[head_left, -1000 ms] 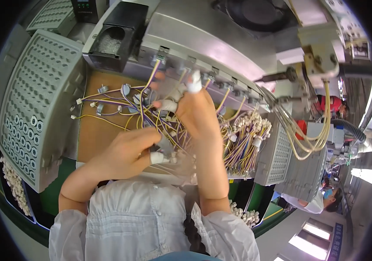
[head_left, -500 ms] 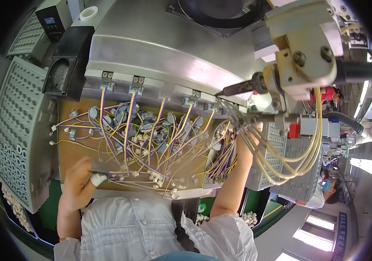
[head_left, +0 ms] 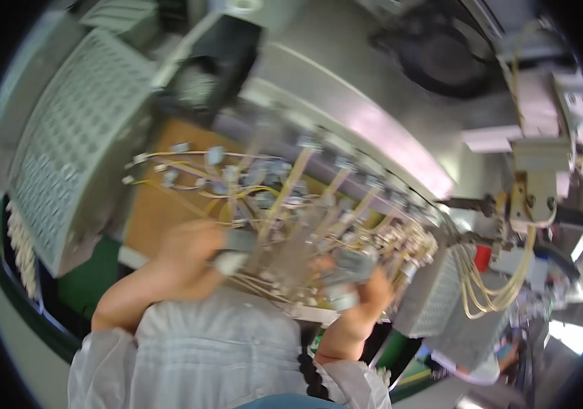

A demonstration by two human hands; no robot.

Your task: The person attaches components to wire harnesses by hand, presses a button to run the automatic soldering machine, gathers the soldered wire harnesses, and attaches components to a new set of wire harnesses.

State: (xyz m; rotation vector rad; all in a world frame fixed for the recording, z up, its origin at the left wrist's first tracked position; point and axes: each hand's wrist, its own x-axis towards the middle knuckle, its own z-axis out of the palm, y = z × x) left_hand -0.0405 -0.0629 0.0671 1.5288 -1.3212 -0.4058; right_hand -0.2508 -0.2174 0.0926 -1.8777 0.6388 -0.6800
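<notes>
Motion smears both hands. Above the near edge of the brown board, my left hand [head_left: 186, 262] is curled, with a white wrap on one digit. A blurred grey piece [head_left: 240, 240] shows at its fingertips; its kind is unclear. My right hand [head_left: 370, 296] is closed round a grey, metal-looking part [head_left: 351, 266], and a white wrap shows on a finger there too. Between and beyond the hands lie yellow and purple wires [head_left: 284, 201] with white connectors and small round grey parts [head_left: 215, 155]. Several wire pairs run up to small holders [head_left: 344, 163] along the machine's front.
A perforated grey tray [head_left: 80, 150] stands at left, beside a black holder [head_left: 220, 65]. The brown board [head_left: 158, 208] lies under the wires. At right, a soldering-type head [head_left: 533, 198] hangs with pale looping tubes [head_left: 468, 286]. A second grey tray [head_left: 434, 293] sits below it.
The whole view has tilted and shifted. My right hand has come back from behind the machine head toward the middle, with a grey part in it. My left hand has moved nearer to it.
</notes>
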